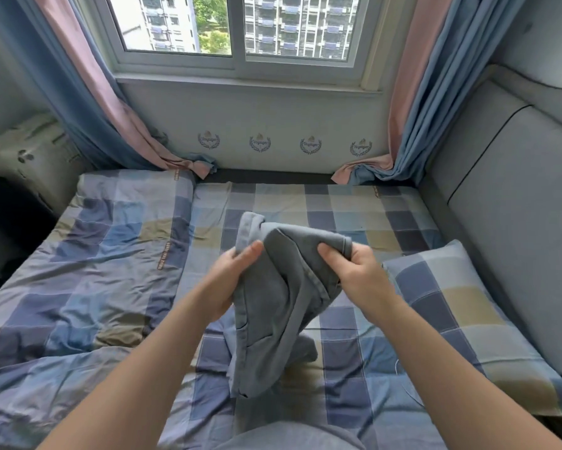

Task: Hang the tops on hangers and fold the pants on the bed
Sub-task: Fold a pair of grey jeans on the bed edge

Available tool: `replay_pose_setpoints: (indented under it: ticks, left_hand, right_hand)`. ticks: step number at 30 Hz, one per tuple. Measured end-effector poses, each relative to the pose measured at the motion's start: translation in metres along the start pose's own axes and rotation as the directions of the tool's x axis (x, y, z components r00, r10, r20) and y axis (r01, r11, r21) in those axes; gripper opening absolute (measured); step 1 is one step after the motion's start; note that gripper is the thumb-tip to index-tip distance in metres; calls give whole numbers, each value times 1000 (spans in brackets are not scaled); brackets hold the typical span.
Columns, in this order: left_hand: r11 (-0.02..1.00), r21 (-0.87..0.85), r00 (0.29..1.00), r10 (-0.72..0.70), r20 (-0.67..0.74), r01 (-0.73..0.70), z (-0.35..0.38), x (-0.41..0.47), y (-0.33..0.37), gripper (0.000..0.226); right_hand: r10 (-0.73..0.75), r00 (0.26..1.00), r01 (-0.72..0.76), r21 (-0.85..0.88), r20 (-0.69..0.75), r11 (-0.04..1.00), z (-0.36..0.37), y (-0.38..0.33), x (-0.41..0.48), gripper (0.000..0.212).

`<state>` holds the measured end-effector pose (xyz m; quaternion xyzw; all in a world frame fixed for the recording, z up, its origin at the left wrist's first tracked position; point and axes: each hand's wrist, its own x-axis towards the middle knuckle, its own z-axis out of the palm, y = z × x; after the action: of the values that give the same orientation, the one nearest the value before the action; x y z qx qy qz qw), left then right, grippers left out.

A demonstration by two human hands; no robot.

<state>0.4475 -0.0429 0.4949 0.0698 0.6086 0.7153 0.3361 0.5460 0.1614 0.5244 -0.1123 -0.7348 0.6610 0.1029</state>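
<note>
Both hands hold a grey denim pair of pants (273,306) up above the near middle of the checked blue bed (354,203). The left hand (231,274) and right hand (354,271) have their fingers clamped on its top edge. This looks like the folding step; next, lay it flat.

A home bedroom in a high-rise district. A bed (354,203) with checked sheet, matching duvet (88,254) and pillow (461,306) lies beneath a sliding window (237,64) hung with pink-and-blue curtains (416,108); apartment blocks (299,21) stand outside. A grey padded headboard (513,222) lines the right side.
</note>
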Motion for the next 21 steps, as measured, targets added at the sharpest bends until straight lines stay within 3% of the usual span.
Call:
replay_pose_setpoints:
  ticks: [3, 5, 8, 12, 18, 21]
  left_hand:
    - [990, 140, 995, -30, 96, 17, 3, -6, -24, 66]
    - [966, 257, 991, -47, 123, 14, 9, -8, -39, 51]
    - [956, 293, 1000, 27, 14, -30, 20, -4, -53, 14]
    - [978, 180, 982, 132, -133, -107, 23, -1, -41, 14]
    - [978, 81, 967, 205, -153, -194, 33, -2, -5, 22]
    - [982, -10, 967, 184, -178, -188, 40, -4, 8, 29]
  right_hand:
    - [-19, 996, 22, 38, -89, 999, 0, -17, 10, 18]
    - [-15, 993, 28, 108, -120, 994, -2, -25, 16, 19]
    - [1, 992, 23, 188, -125, 982, -6, -27, 25, 19]
    - [33, 998, -17, 232, -62, 973, -15, -15, 27, 16]
    - [188, 977, -177, -111, 96, 978, -18, 12, 20, 24]
    - [191, 981, -179, -246, 25, 953, -14, 24, 8, 60]
